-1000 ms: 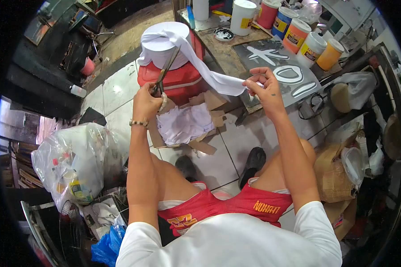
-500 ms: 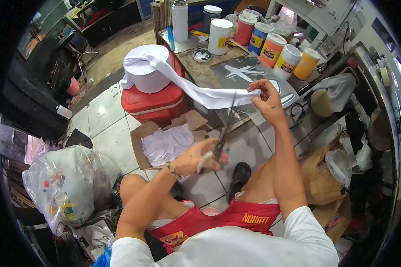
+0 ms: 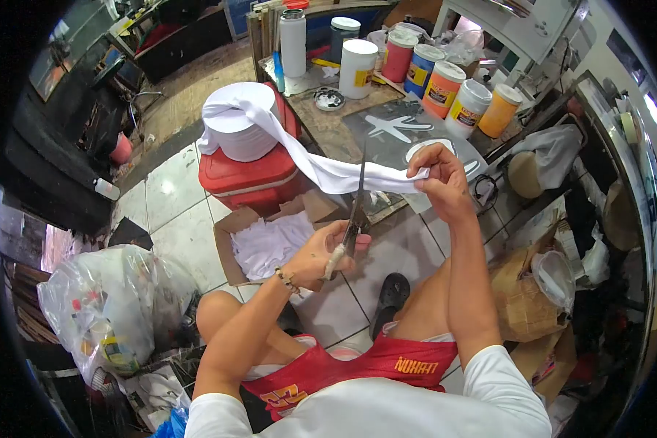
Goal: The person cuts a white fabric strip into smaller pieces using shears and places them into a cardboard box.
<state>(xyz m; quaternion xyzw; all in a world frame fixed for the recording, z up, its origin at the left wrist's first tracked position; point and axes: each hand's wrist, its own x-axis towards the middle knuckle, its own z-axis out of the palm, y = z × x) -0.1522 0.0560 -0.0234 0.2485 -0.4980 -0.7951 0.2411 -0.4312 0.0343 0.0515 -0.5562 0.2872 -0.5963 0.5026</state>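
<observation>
I have 1 pair of scissors (image 3: 358, 213) in my left hand (image 3: 317, 257), the grip closed round the handles. Its long axis runs away from me, and the blades point forward, leaning slightly right. They cross the white cloth strip (image 3: 325, 174) near the near-left corner of the tabletop (image 3: 320, 117); I cannot tell if they touch it.

My right hand (image 3: 444, 184) pinches the strip's end in a narrow grip over the tabletop's near edge. The strip's long axis slants from 1 white roll (image 3: 247, 137) on 1 red cooler (image 3: 250, 175) rightward and nearer me, sagging slightly.

Below the cooler I see 1 cardboard box (image 3: 225, 252) holding white cloth pieces (image 3: 271, 244), too heaped to count. Along the tabletop's far side stand 6 tubs (image 3: 441, 91): 2 white, 1 red, 1 blue, 1 orange and 1 yellow-orange. In front lies 1 grey sheet (image 3: 388, 150) with white painted shapes.
</observation>
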